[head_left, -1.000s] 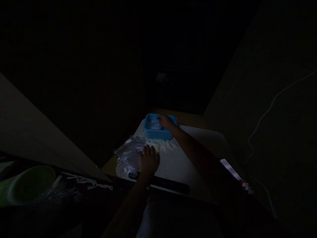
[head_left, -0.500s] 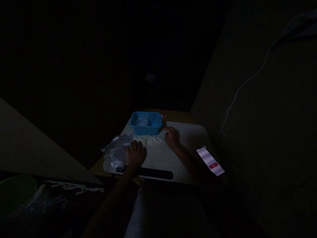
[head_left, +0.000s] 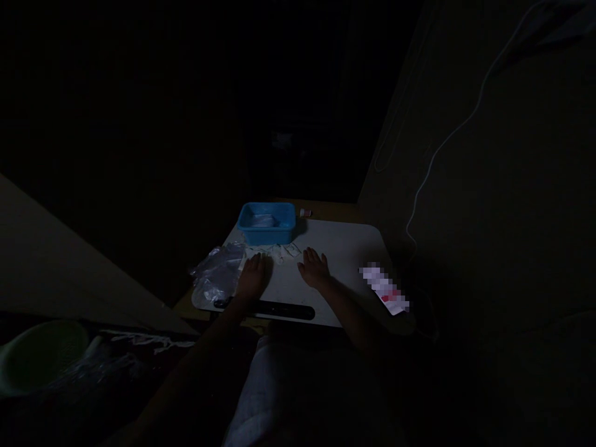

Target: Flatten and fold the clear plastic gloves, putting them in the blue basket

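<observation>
My left hand (head_left: 252, 278) lies palm down on the white tabletop (head_left: 344, 248), fingers stretched out toward some crumpled white pieces (head_left: 280, 252). Right beside it, to the left, is a clear plastic bag (head_left: 218, 273). My right hand (head_left: 314, 268) rests flat on the table with its fingers spread, holding nothing, just right of the white pieces. Behind them stands a blue plastic basket (head_left: 269, 234) with a pale item inside that is too dim to name.
A lit phone (head_left: 385, 290), its screen blurred, lies at the table's right side. Behind the table sits a small bottle (head_left: 305, 213). A white cable (head_left: 431, 164) hangs along the right wall. On the lower left is a green basin (head_left: 46, 354). The room is very dark.
My right hand has drawn back from beside the blue basket and spread its fingers on the table. The fingers of my left hand have straightened. The view has shifted slightly.
</observation>
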Motion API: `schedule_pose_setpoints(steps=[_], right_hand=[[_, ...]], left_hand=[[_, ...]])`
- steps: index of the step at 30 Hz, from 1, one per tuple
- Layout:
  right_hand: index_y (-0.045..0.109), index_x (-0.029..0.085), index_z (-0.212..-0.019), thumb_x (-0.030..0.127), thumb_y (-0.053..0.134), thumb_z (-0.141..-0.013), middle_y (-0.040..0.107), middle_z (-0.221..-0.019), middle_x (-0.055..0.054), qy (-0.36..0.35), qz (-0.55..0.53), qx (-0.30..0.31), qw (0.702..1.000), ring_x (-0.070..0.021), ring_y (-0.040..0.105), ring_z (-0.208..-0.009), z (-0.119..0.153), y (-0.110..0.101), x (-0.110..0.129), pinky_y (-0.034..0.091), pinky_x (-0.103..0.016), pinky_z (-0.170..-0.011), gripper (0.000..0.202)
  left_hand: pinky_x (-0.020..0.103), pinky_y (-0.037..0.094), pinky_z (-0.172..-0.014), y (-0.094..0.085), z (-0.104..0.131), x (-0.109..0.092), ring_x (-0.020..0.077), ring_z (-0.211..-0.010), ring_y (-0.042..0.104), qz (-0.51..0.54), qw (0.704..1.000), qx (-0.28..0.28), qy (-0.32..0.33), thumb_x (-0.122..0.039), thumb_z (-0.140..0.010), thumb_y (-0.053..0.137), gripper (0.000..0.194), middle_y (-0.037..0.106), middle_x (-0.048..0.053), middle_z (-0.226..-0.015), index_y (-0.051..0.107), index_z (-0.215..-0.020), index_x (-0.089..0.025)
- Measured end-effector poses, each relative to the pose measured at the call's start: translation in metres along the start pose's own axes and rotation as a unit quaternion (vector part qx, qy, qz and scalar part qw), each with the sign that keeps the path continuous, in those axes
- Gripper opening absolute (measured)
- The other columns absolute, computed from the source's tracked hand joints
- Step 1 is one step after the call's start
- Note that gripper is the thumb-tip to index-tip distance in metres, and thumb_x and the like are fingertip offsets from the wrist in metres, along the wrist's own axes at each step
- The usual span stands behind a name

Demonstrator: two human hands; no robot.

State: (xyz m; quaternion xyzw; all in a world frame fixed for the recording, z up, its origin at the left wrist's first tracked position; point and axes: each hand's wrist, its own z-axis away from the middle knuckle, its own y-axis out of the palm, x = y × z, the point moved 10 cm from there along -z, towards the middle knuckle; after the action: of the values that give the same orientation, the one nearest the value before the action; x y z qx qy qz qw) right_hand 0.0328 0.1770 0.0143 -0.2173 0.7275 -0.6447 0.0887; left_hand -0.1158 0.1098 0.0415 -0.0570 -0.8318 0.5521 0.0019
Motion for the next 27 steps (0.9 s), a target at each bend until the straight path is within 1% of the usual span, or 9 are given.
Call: schedule_pose_setpoints(steps=[2, 5, 7, 9, 12, 16, 20, 23, 27], right_hand=[[0.031, 0.011, -0.135, 0.038, 0.024, -0.089, 0.026, -0.144, -0.011, 0.002, -0.001, 0.009, 1.000, -0.0213, 0.021, -0.132, 0.000, 0.001, 0.000, 0.014, -0.048, -0.104, 0.054], [0.032, 0.011, -0.135, 0.038, 0.024, -0.089, 0.026, -0.144, -0.011, 0.001, -0.002, 0.004, 1.000, -0.0208, 0.021, -0.132, 0.000, -0.001, 0.001, 0.014, -0.047, -0.105, 0.054], [0.032, 0.011, -0.135, 0.038, 0.024, -0.089, 0.027, -0.144, -0.011, 0.000, -0.004, 0.000, 1.000, -0.0211, 0.021, -0.132, 0.000, -0.002, 0.001, 0.013, -0.047, -0.105, 0.054], [0.032, 0.010, -0.135, 0.038, 0.025, -0.089, 0.027, -0.144, -0.011, 0.001, -0.004, -0.002, 1.000, -0.0214, 0.021, -0.132, 0.001, -0.001, 0.000, 0.013, -0.047, -0.105, 0.054], [0.032, 0.010, -0.135, 0.038, 0.025, -0.089, 0.027, -0.144, -0.011, 0.000, -0.006, -0.005, 1.000, -0.0215, 0.021, -0.132, 0.000, 0.000, 0.000, 0.014, -0.047, -0.105, 0.054], [0.032, 0.011, -0.135, 0.038, 0.025, -0.089, 0.027, -0.144, -0.011, 0.000, -0.011, -0.005, 1.000, -0.0211, 0.021, -0.132, 0.001, 0.000, 0.000, 0.013, -0.047, -0.105, 0.055], [0.032, 0.012, -0.135, 0.039, 0.025, -0.088, 0.026, -0.144, -0.011, 0.002, -0.016, 0.000, 1.000, -0.0207, 0.020, -0.133, 0.000, 0.000, 0.000, 0.013, -0.047, -0.105, 0.055], [0.032, 0.012, -0.135, 0.040, 0.026, -0.088, 0.026, -0.144, -0.011, 0.003, -0.016, 0.005, 1.000, -0.0211, 0.020, -0.133, -0.001, 0.000, 0.000, 0.013, -0.047, -0.105, 0.055], [0.032, 0.012, -0.135, 0.039, 0.025, -0.088, 0.026, -0.144, -0.011, 0.006, -0.017, 0.006, 1.000, -0.0209, 0.020, -0.133, -0.001, 0.000, -0.001, 0.013, -0.046, -0.105, 0.055]], left_hand=[[0.041, 0.032, -0.100, -0.004, -0.005, 0.012, 0.0260, -0.121, 0.041, -0.027, 0.998, 0.025, -0.042, -0.013, -0.082, 0.034, 0.042, 0.045, 0.019, -0.130, 0.045, -0.122, -0.006], [0.048, 0.028, -0.100, -0.025, -0.011, 0.040, 0.0308, -0.125, 0.034, -0.083, 0.990, 0.017, -0.113, -0.016, -0.083, 0.033, 0.042, 0.041, 0.019, -0.134, 0.046, -0.122, -0.007], [0.048, 0.030, -0.098, -0.031, -0.012, 0.063, 0.0316, -0.122, 0.037, -0.097, 0.983, 0.039, -0.151, -0.015, -0.082, 0.033, 0.042, 0.044, 0.020, -0.130, 0.046, -0.121, -0.006], [0.043, 0.035, -0.093, -0.022, -0.011, 0.086, 0.0302, -0.114, 0.047, -0.081, 0.973, 0.113, -0.182, -0.014, -0.080, 0.035, 0.039, 0.052, 0.020, -0.121, 0.051, -0.115, -0.006], [0.034, 0.042, -0.084, -0.010, -0.017, 0.105, 0.0255, -0.098, 0.058, -0.060, 0.969, 0.157, -0.180, -0.014, -0.079, 0.038, 0.028, 0.062, 0.018, -0.103, 0.061, -0.094, -0.007], [0.027, 0.043, -0.078, 0.007, -0.029, 0.112, 0.0219, -0.090, 0.060, -0.033, 0.970, 0.169, -0.172, -0.009, -0.075, 0.042, 0.023, 0.065, 0.015, -0.095, 0.062, -0.086, -0.006], [0.027, 0.045, -0.072, 0.021, -0.032, 0.114, 0.0230, -0.082, 0.062, -0.015, 0.967, 0.176, -0.184, -0.009, -0.067, 0.050, 0.015, 0.066, 0.015, -0.086, 0.063, -0.073, -0.007], [0.027, 0.045, -0.068, 0.022, -0.029, 0.119, 0.0237, -0.080, 0.062, -0.005, 0.965, 0.164, -0.205, -0.012, -0.065, 0.051, 0.014, 0.066, 0.015, -0.082, 0.063, -0.071, -0.009], [0.028, 0.043, -0.064, 0.012, -0.027, 0.125, 0.0258, -0.077, 0.062, 0.020, 0.965, 0.125, -0.229, -0.016, -0.066, 0.049, 0.016, 0.065, 0.017, -0.077, 0.062, -0.067, -0.007]])
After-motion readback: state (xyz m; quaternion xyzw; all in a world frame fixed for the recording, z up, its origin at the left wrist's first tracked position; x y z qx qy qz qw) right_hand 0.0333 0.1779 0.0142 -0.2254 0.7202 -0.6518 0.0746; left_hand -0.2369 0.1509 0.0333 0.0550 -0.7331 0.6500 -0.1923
